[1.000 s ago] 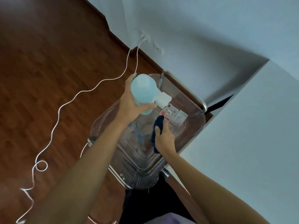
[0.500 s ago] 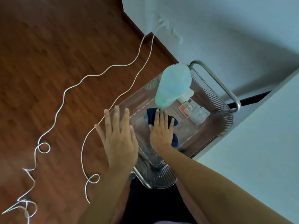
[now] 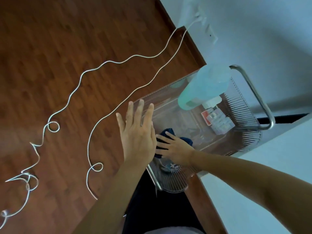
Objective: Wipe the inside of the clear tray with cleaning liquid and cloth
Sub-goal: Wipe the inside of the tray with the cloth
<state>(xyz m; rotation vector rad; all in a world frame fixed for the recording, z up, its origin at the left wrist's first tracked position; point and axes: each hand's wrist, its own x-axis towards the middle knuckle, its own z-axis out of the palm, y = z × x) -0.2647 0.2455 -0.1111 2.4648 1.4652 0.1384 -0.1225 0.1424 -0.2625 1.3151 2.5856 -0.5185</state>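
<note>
The clear tray point(image 3: 239, 105) with ribbed walls lies below me on a metal-framed stand. My right hand point(image 3: 175, 147) rests flat, fingers spread, on a dark blue cloth point(image 3: 185, 140) pressed to the tray's inside bottom. My left hand point(image 3: 137, 132) hovers open with fingers apart over the tray's near left rim, holding nothing. The pale blue bottle of cleaning liquid point(image 3: 205, 86) stands at the tray's far end, free of both hands.
A red-and-white packet and small clear packs point(image 3: 217, 121) lie in the tray's far right corner. A metal handle point(image 3: 256, 97) frames the far side. White cables point(image 3: 94, 115) snake across the wooden floor at left. A white wall and white cabinet point(image 3: 270, 166) close in on the right.
My left hand let go of the bottle, which now stands in the tray, and spread open. My right hand flattened on the cloth and slid it toward the tray's near left side.
</note>
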